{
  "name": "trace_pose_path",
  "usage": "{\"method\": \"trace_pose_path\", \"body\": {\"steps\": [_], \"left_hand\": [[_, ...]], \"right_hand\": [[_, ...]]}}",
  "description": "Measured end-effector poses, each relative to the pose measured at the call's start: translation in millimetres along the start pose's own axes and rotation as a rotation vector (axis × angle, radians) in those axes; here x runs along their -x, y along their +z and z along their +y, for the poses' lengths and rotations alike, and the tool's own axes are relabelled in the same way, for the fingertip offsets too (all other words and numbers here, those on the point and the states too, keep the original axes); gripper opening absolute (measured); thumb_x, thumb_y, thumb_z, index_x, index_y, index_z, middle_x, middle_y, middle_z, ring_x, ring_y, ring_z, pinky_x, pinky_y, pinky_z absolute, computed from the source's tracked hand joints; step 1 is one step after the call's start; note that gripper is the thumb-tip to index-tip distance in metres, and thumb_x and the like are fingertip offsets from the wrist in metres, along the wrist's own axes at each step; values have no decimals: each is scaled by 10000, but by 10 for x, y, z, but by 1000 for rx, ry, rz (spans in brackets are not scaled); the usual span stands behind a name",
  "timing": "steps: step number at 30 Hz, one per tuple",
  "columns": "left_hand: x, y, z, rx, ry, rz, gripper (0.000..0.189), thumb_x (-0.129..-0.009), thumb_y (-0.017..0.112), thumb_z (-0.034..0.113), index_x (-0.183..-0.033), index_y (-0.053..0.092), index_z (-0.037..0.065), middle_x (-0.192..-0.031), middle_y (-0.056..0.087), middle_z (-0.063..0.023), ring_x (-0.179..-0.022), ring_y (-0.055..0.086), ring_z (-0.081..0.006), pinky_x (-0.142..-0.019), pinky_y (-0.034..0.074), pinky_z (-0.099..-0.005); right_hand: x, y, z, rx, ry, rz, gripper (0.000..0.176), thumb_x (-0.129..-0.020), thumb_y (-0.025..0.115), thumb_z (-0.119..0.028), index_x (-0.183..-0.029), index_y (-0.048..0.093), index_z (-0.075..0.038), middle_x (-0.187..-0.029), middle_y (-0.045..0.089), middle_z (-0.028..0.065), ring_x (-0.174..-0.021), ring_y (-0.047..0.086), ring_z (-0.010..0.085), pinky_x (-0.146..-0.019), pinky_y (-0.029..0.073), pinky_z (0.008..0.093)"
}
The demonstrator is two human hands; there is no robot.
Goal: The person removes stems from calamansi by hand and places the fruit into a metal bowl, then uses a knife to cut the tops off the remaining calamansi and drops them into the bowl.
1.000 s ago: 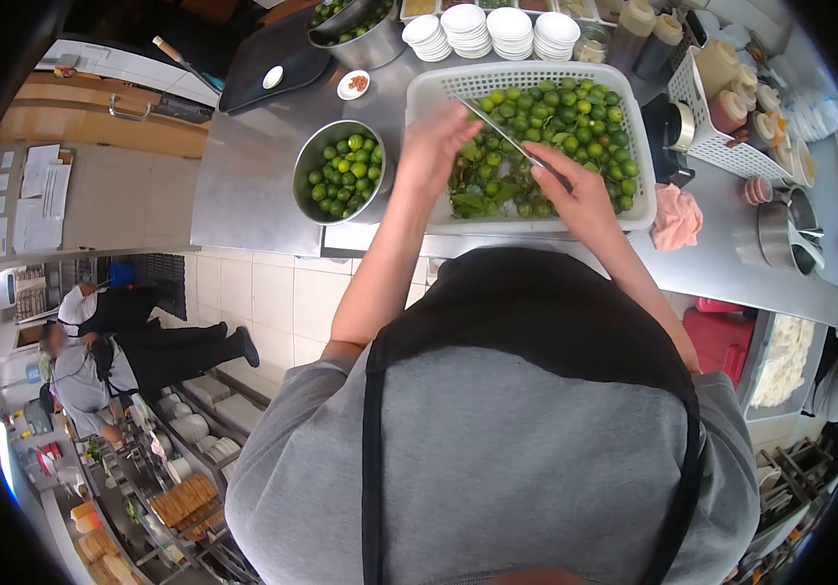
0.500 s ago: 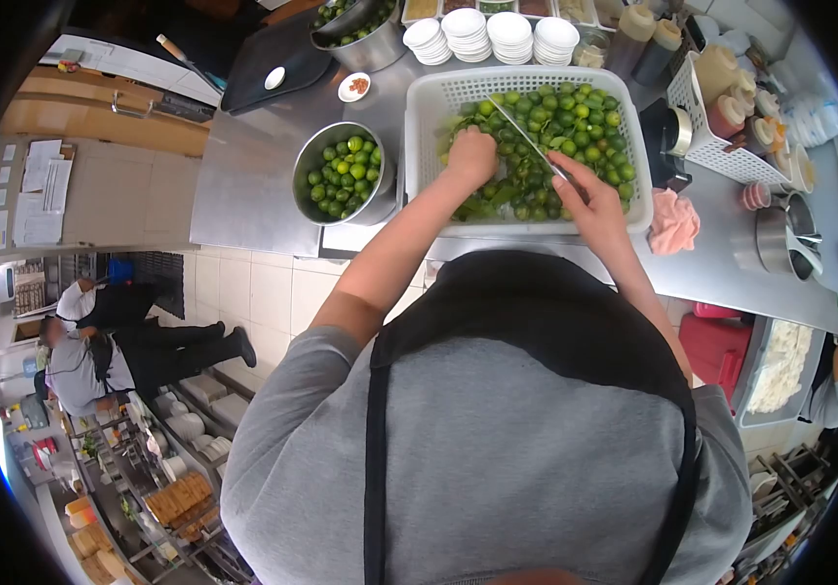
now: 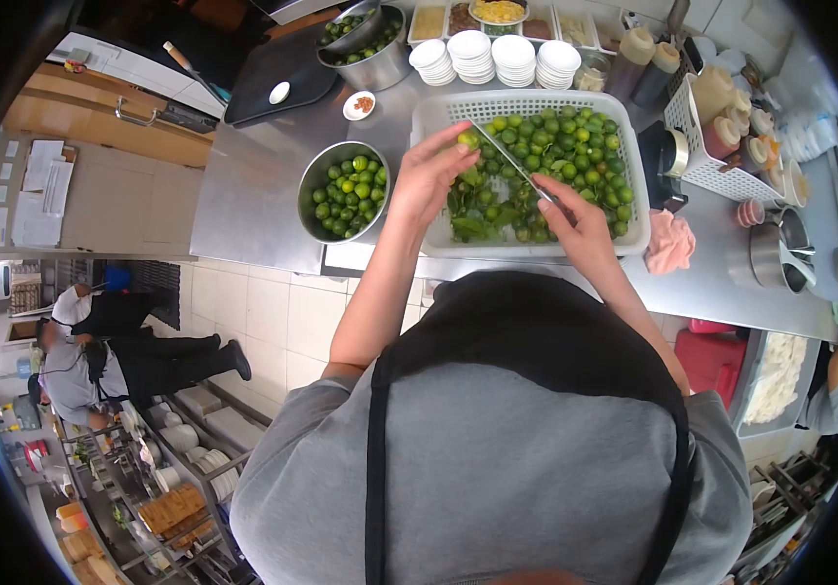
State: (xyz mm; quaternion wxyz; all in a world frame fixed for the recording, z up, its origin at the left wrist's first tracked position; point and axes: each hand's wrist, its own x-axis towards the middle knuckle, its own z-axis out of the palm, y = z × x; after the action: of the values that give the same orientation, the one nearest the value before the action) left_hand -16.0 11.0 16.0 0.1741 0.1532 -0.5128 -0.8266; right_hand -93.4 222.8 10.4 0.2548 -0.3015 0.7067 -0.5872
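My left hand (image 3: 428, 175) is raised over the left side of a white perforated basket (image 3: 419, 115), its fingers closed on a small green lime (image 3: 468, 140). A knife (image 3: 506, 154) is gripped in my right hand (image 3: 575, 216), its blade slanting up and left so that the tip comes right at the lime. Many green limes (image 3: 584, 136) with some loose leaves fill the basket below both hands. Left of the basket stands a steel pot (image 3: 308, 200) holding more limes, close to my left wrist.
Behind the basket are stacks of white saucers (image 3: 470, 47) and another steel pot (image 3: 386, 68). A pink cloth (image 3: 670, 242) lies right of the basket, near a white bottle basket (image 3: 721, 174). A black tray (image 3: 277, 93) rests at back left. Two people (image 3: 87, 366) stand at far left.
My left hand has come up out of the limes, moving left and holding one at the knife tip. The knife has shifted slightly left with my right hand. The camera view has tilted slightly.
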Motion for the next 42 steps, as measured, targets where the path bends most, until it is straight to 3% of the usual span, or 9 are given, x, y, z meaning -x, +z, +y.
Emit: {"method": "trace_pose_path", "body": {"steps": [11, 15, 18, 22, 25, 28, 31, 36, 42], "left_hand": [[21, 82, -26, 28, 81, 74, 190, -840, 581, 30, -1030, 572, 16, -1024, 591, -77, -954, 571, -157, -864, 465, -331], [79, 239, -93, -10, 62, 53, 241, -796, 634, 14, -1023, 567, -28, -953, 604, -89, -838, 608, -169, -792, 504, -305], [131, 347, -180, -154, -10, 9, 250, -785, 648, 22, -1021, 574, -18, -901, 594, -64, -810, 606, -154, -777, 505, -287], [53, 251, -135, 10, 12, 85, 259, -786, 650, 18, -1029, 577, -34, -929, 600, -85, -828, 603, -159, -780, 505, -286], [17, 185, -21, -67, 149, 144, 212, -816, 597, -16, -1026, 569, -28, -1003, 580, -79, -928, 573, -155, -868, 482, -346], [-1, 179, 0, -76, 193, 136, 191, -811, 606, -13, -999, 572, -21, -995, 579, -71, -897, 575, -142, -838, 483, -324], [-17, 189, -53, -111, 211, 163, 249, -766, 660, -12, -1000, 580, -47, -962, 597, -111, -865, 596, -175, -766, 495, -286], [79, 327, -81, -209, 143, 110, 240, -762, 664, -10, -983, 575, -37, -936, 570, -75, -910, 564, -159, -799, 479, -280], [36, 87, 13, 219, -25, 37, 193, -818, 608, 34, -986, 569, -52, -1006, 592, -100, -956, 574, -190, -885, 474, -331]], "right_hand": [[52, 54, 31, 58, -132, 26, 328, -873, 559, -150, -1186, 544, -53, -1081, 629, 113, -901, 620, 161, -769, 462, 256], [0, 93, -23, 80, -222, 98, 319, -875, 557, -159, -1177, 550, -57, -1061, 634, 119, -881, 623, 162, -756, 464, 254], [-115, 56, -64, 137, -164, 141, 307, -878, 553, -161, -1167, 557, -56, -1043, 639, 123, -880, 622, 154, -755, 465, 254], [-76, -5, -136, 62, -54, 75, 308, -884, 547, -160, -1172, 555, -51, -1051, 639, 109, -927, 612, 147, -789, 456, 256], [34, 29, -81, -8, -123, 16, 324, -887, 543, -161, -1187, 541, -39, -1099, 621, 110, -974, 597, 157, -823, 444, 252], [97, 49, -33, -8, -113, -4, 333, -889, 539, -160, -1194, 530, -27, -1137, 603, 117, -1012, 582, 165, -847, 435, 253], [70, 52, -30, 17, -152, 26, 326, -886, 542, -157, -1189, 538, -39, -1114, 614, 116, -972, 602, 174, -824, 448, 264], [-51, 71, -90, 55, -113, 56, 313, -879, 548, -155, -1177, 554, -59, -1082, 627, 112, -923, 621, 183, -791, 459, 267], [-75, 122, -62, 88, -178, 55, 307, -874, 555, -148, -1168, 562, -64, -1077, 629, 111, -903, 623, 181, -779, 462, 264]]}}
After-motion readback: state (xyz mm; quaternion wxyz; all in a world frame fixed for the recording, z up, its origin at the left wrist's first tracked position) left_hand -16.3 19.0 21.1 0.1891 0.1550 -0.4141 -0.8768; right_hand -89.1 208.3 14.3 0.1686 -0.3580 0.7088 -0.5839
